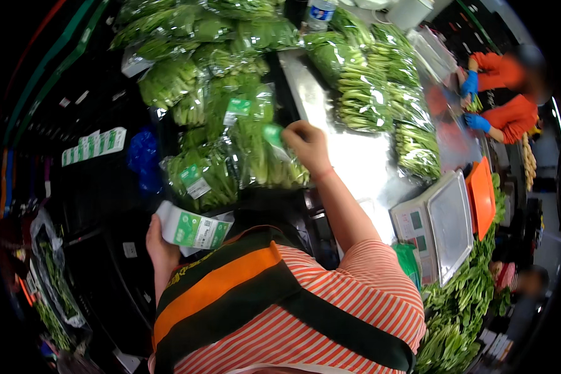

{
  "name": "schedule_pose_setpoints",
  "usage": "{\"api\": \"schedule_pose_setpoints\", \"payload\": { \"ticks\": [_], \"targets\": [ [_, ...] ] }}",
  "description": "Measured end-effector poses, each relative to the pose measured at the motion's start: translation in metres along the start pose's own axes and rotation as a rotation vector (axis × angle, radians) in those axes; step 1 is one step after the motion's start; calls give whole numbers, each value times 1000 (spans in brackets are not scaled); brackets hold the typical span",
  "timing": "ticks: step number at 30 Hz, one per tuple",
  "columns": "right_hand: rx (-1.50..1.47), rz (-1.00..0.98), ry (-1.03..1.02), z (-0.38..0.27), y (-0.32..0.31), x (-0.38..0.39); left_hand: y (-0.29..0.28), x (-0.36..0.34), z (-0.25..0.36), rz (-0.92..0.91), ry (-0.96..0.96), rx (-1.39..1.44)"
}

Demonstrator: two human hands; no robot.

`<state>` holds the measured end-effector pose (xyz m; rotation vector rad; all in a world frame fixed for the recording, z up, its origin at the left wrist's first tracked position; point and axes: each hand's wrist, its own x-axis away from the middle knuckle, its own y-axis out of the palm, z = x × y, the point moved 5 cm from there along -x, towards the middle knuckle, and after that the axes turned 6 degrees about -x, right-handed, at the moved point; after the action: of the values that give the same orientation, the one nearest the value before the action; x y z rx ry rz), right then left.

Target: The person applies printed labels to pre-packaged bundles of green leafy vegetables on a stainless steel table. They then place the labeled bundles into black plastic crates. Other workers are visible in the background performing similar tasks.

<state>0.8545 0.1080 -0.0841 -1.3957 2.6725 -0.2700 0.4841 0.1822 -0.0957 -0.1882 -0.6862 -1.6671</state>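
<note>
My left hand (160, 244) is closed around a strip of green-and-white sticker labels (196, 229), held low in front of my apron. Over the bagged greens, my right hand (310, 149) pinches a single sticker label (274, 136), slightly blurred, at the surface of a clear bag of leafy greens (265, 163). Just beyond it, another bag carries a label (237, 108). Nearer me and to the left, a bag of greens (221, 179) has a label (196, 181) on its front.
More bagged greens (363, 100) lie on the metal table (350, 159). At right stand a scale (439, 227) and loose greens (455, 311). Further label strips (95, 147) and a blue plastic bag (144, 161) lie at left. A person in orange with blue gloves (472, 84) works across.
</note>
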Motion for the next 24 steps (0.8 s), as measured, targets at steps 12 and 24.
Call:
{"api": "schedule_pose_setpoints", "payload": {
  "ticks": [12,24],
  "targets": [
    [-820,1099,27,159,-224,-44,-2,31,-45,-612,-220,-835],
    [550,831,17,41,-242,54,66,12,-29,-426,-254,-236]
  ]
}}
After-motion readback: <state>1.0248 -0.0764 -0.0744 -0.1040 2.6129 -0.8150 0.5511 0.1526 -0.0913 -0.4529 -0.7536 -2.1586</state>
